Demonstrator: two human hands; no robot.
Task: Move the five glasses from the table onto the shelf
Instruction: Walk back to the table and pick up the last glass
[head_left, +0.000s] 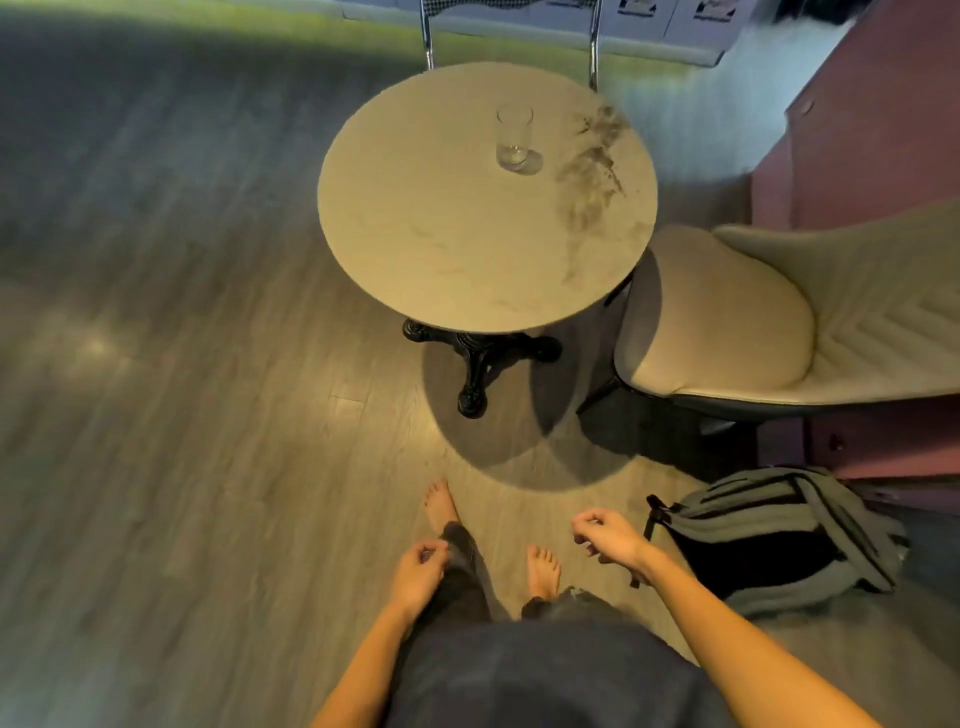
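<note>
One clear tall glass (514, 137) stands upright on the far half of a round pale marble table (441, 234). The table rests on a black cast-iron foot. I stand a step back from it, barefoot. My left hand (418, 569) hangs low in front of my hip, fingers loosely curled, with nothing in it. My right hand (610, 535) is held out a little to the right, fingers loosely curled and also empty. Both hands are well short of the table's near edge. No shelf is in view.
A cream padded chair (727, 322) sits tight against the table's right side. A grey and black backpack (779, 540) lies on the floor at my right. A chrome-framed chair (511, 36) stands behind the table. A pink wall (883, 130) runs along the right.
</note>
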